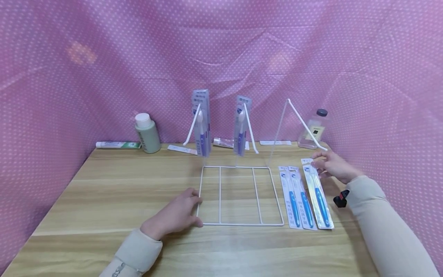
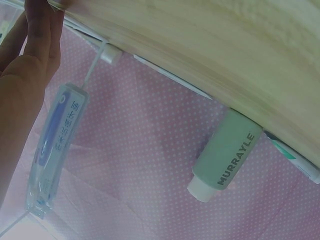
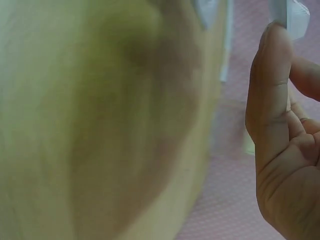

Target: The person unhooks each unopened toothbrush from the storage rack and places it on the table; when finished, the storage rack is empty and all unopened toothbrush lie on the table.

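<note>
My right hand [image 1: 333, 167] pinches the upper edge of a packaged blue toothbrush [image 1: 319, 196], the rightmost of three in a row. In the right wrist view a fingertip [image 3: 277, 40] meets the edge of the clear package [image 3: 298, 20]. Two more packaged blue toothbrushes [image 1: 290, 198] [image 1: 302, 200] lie flat just left of it. A white wire display rack [image 1: 242, 224] with three hooked arms stands mid-table. My left hand [image 1: 176, 215] rests at the rack's left bar, fingers and thumb touching the frame. Packaged purple toothbrushes [image 1: 201, 127] [image 1: 241, 130] hang from its left and middle arms.
The rack's right arm [image 1: 304, 125] is bare. Along the back edge are a toothpaste tube [image 1: 117, 145], a green bottle [image 1: 149, 134], a flat white box [image 1: 182, 149], another tube [image 1: 223, 142] and a clear bottle [image 1: 313, 130]. A pink dotted curtain [image 1: 221, 57] hangs behind.
</note>
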The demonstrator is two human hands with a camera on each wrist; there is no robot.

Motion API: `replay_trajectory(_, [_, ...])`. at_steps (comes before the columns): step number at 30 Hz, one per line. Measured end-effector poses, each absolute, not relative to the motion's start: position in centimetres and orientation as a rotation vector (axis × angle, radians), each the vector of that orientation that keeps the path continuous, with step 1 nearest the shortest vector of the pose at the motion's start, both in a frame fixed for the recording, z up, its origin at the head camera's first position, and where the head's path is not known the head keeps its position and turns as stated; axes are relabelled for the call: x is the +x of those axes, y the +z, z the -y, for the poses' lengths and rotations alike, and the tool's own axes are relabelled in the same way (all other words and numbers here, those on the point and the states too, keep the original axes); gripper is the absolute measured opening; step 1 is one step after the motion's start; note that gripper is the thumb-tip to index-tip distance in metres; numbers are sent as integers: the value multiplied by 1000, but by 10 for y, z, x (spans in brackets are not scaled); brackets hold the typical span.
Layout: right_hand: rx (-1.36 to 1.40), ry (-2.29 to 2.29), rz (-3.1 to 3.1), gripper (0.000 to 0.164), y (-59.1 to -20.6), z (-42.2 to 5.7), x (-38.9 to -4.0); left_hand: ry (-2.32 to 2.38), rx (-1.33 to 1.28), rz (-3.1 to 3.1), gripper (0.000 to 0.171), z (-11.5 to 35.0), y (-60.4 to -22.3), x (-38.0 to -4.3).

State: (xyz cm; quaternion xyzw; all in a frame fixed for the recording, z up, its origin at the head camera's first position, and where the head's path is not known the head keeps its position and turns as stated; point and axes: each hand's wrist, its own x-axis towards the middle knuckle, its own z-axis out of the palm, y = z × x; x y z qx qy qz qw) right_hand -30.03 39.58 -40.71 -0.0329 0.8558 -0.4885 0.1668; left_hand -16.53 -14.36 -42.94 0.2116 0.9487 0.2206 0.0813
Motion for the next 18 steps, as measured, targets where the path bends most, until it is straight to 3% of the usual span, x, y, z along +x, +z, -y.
replay_trajectory(8, [-23,-1343,-2375,40,-435,-397,-311,667,614,-2818,70,143,-429,-165])
replay_trajectory(18, [10,-1163,-2502,27,-433,-386,-310,673,605,-2815,70,144,-428,-164])
